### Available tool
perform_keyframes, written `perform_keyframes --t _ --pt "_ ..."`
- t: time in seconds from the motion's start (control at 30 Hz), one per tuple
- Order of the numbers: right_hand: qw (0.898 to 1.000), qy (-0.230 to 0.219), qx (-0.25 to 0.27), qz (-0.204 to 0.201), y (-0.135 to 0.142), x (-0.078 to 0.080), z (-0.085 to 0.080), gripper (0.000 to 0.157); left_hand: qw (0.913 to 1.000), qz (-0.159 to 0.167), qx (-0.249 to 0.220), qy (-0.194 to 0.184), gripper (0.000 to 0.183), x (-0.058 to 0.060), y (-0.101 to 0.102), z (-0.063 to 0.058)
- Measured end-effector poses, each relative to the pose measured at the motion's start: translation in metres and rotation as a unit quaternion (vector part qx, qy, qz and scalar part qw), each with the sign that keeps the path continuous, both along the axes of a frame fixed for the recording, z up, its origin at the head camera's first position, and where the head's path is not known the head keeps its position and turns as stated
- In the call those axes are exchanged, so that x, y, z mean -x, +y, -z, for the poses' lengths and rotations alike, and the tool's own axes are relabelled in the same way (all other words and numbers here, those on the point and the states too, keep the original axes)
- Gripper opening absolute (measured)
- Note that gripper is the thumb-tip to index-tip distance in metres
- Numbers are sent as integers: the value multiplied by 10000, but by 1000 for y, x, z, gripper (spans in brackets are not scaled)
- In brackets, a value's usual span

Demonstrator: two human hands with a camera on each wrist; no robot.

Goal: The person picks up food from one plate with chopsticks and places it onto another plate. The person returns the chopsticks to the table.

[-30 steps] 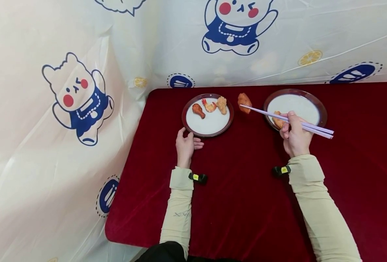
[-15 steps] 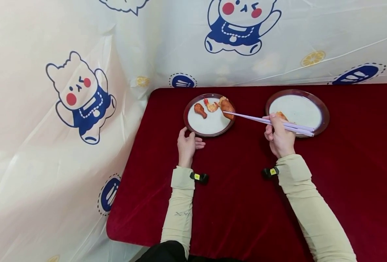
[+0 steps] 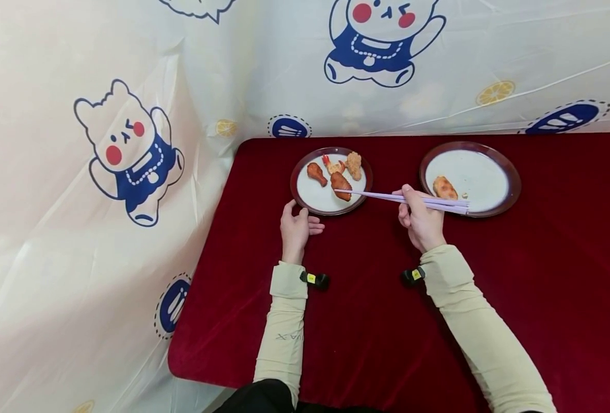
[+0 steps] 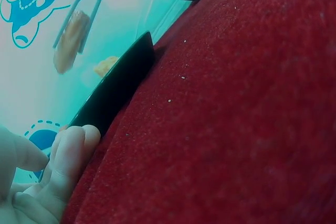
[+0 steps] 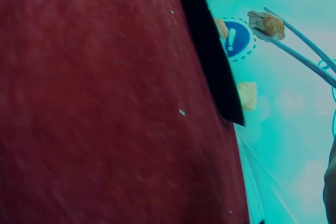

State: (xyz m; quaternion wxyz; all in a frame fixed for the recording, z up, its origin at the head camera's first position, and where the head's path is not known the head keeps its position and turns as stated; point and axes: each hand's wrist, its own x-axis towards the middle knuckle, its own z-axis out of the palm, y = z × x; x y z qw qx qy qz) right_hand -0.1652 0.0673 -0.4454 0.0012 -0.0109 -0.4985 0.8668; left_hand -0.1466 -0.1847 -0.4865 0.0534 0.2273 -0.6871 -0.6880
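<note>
My right hand [image 3: 421, 221] grips a pair of pale purple chopsticks [image 3: 374, 195] near their middle. Their tips pinch a browned chicken wing piece [image 3: 341, 186], which both wrist views show in the air above the left plate [image 3: 315, 201]. That plate, white with a brown rim, bears a small drumstick [image 3: 316, 172], a shrimp [image 3: 334, 166] with a red tail and a crumbed fried piece [image 3: 353, 164]. At the plate's near left rim rests my left hand [image 3: 295, 232], its fingers loosely extended. In the left wrist view the fingertips [image 4: 90, 134] lie right at the plate's dark outer side [image 4: 121, 90].
A second brown-rimmed plate [image 3: 477, 172] stands to the right, with a golden fried piece [image 3: 445, 188] and small crumbs on it. Dark red cloth [image 3: 366, 321] covers the table. A printed white curtain [image 3: 263, 69] hangs along the back and left.
My right hand has moved left with the chopsticks, carrying the chicken wing piece from between the plates to over the left plate. The left hand stays at the rim.
</note>
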Motion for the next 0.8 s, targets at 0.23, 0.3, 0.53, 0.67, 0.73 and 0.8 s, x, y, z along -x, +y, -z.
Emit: perform_keyframes --t 0.23,0.3,0.53,0.67,0.73,0.8 --pt "9995 -186 -245 -75 -13 1 8 25 10000 40 -65 38 52 -1 -1 -1" --pt "9990 -254 -370 -90 -16 2 10 26 10000 47 -81 35 52 -1 -2 -1" --pt "9964 -433 -717 -164 -25 3 8 26 9998 53 -201 22 53 1 -3 0" --pt "9940 -561 -911 -246 -29 4 6 25 9998 64 -207 3 52 1 -3 -1" --pt "9931 -590 -968 -296 -31 5 5 26 9998 81 -201 0 52 0 -3 -2" --pt "9922 -589 -1046 -324 -32 5 4 26 9998 87 -197 -8 52 0 -3 -2"
